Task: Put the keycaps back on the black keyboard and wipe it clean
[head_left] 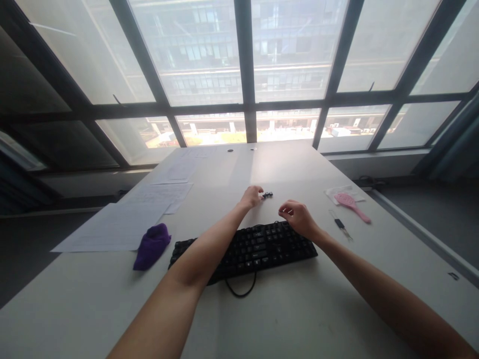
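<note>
A black keyboard (pixel 258 252) lies across the white table, and its cable loops out at the near edge. My left hand (pixel 252 196) reaches over it to a small cluster of dark keycap-like pieces (pixel 268 195) on the tabletop. Its fingers are apart and bent beside the cluster; I cannot tell whether they touch a piece. Over the keyboard's far right part is my right hand (pixel 298 217), with fingers curled in and their tips close to the thumb. Whatever that hand may hold is too small to make out. My left forearm hides part of the keyboard.
To the left lies a crumpled purple cloth (pixel 152 246) beside several white paper sheets (pixel 112 227). On the right are a pink hairbrush (pixel 351 206), a clear plastic bag (pixel 331 194) and a small dark-handled wire tool (pixel 340 224). Large windows (pixel 209 55) stand behind the table.
</note>
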### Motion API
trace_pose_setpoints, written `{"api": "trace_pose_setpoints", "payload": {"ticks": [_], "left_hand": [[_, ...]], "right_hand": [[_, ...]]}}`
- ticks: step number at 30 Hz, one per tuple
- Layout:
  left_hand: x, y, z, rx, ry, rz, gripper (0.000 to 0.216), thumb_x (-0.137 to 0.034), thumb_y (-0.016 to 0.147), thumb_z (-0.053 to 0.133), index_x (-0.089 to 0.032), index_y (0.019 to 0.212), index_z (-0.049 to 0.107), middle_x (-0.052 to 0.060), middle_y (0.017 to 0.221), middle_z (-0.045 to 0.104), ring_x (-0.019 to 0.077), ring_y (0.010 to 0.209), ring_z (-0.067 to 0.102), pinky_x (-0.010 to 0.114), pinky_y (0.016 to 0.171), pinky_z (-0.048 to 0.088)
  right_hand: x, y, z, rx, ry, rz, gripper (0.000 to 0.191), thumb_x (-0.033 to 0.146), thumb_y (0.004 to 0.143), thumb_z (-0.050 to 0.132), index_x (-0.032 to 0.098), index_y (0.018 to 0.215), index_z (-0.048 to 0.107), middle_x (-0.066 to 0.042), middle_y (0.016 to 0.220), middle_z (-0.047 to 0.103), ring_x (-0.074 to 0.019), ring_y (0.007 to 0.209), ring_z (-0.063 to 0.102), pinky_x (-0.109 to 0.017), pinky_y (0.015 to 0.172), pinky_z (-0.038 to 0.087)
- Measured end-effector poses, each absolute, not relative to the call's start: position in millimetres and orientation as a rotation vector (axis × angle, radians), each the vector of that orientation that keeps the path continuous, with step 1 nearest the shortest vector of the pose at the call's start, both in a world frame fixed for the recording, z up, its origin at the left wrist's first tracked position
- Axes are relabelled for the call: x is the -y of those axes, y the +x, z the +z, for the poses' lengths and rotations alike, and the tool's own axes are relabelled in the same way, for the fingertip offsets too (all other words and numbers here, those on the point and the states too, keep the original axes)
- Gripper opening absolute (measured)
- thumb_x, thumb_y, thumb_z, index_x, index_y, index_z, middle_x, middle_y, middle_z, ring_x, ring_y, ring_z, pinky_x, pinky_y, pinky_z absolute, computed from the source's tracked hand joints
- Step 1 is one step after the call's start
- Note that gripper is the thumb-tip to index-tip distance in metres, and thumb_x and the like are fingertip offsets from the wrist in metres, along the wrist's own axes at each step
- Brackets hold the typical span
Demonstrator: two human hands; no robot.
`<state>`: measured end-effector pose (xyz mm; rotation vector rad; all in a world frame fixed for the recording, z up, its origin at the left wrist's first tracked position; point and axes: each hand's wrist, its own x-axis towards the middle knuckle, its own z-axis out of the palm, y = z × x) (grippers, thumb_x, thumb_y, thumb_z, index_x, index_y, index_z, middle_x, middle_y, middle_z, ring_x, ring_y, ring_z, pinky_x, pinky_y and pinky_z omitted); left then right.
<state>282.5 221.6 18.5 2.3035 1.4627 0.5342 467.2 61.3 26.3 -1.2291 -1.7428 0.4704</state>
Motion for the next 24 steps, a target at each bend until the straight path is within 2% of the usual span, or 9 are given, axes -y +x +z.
{"api": "trace_pose_setpoints", "payload": {"ticks": [5, 10, 13, 15, 18, 21, 24], "left_hand": [[-215, 291, 21, -1.461, 2.262, 0.577, 0.024, -0.018, 0.080, 0.076, -0.014, 0.104, 0.072, 0.009, 0.102, 0.075, 0.0211, 0.091, 0.069, 0.031, 0.089, 0.053], [-209, 287, 30, -1.424, 2.214, 0.603, 0.036, -0.009, 0.080, 0.069, -0.014, 0.115, 0.071, 0.006, 0.090, 0.077, 0.0200, 0.088, 0.070, 0.030, 0.091, 0.053], [-196, 270, 37, -1.394, 2.177, 0.603, 0.026, -0.007, 0.079, 0.066, -0.014, 0.103, 0.076, 0.008, 0.093, 0.078, 0.0217, 0.094, 0.072, 0.030, 0.093, 0.053], [-182, 255, 43, -1.372, 2.141, 0.601, 0.020, -0.010, 0.081, 0.065, -0.014, 0.096, 0.078, 0.008, 0.093, 0.078, 0.0221, 0.092, 0.073, 0.030, 0.087, 0.055], [-150, 231, 49, -1.323, 2.084, 0.626, 0.018, -0.018, 0.083, 0.067, -0.015, 0.098, 0.076, 0.008, 0.092, 0.078, 0.0212, 0.086, 0.074, 0.028, 0.076, 0.058], [-115, 218, 50, -1.192, 1.998, 0.729, 0.015, -0.024, 0.081, 0.072, -0.015, 0.093, 0.072, 0.008, 0.093, 0.077, 0.0210, 0.086, 0.075, 0.027, 0.072, 0.058], [-86, 217, 48, -1.143, 1.989, 0.805, 0.014, -0.022, 0.081, 0.071, -0.015, 0.093, 0.070, 0.007, 0.089, 0.076, 0.0202, 0.080, 0.074, 0.026, 0.068, 0.058]], "right_hand": [[-61, 471, 21, 1.733, -1.264, 0.478, 0.006, 0.019, 0.083, 0.068, 0.020, 0.078, 0.071, -0.002, 0.081, 0.068, -0.0153, 0.068, 0.066, -0.029, 0.068, 0.053], [-56, 474, 21, 1.724, -1.277, 0.494, 0.006, 0.021, 0.083, 0.068, 0.020, 0.079, 0.071, -0.003, 0.082, 0.069, -0.0159, 0.070, 0.066, -0.029, 0.070, 0.053], [-54, 475, 21, 1.706, -1.282, 0.512, 0.005, 0.021, 0.083, 0.069, 0.020, 0.079, 0.072, -0.003, 0.083, 0.070, -0.0165, 0.071, 0.066, -0.030, 0.071, 0.053], [-53, 473, 22, 1.697, -1.282, 0.529, 0.004, 0.021, 0.082, 0.069, 0.020, 0.079, 0.072, -0.003, 0.083, 0.070, -0.0164, 0.071, 0.066, -0.030, 0.071, 0.052], [-53, 467, 25, 1.706, -1.270, 0.546, 0.004, 0.020, 0.082, 0.069, 0.020, 0.079, 0.072, -0.002, 0.081, 0.070, -0.0161, 0.070, 0.065, -0.029, 0.071, 0.051], [-52, 458, 26, 1.759, -1.241, 0.562, 0.005, 0.019, 0.082, 0.069, 0.019, 0.080, 0.073, -0.003, 0.080, 0.070, -0.0164, 0.071, 0.064, -0.029, 0.071, 0.050], [-51, 446, 26, 1.837, -1.206, 0.584, 0.007, 0.016, 0.082, 0.067, 0.019, 0.081, 0.073, -0.003, 0.081, 0.069, -0.0165, 0.073, 0.062, -0.029, 0.072, 0.049]]}}
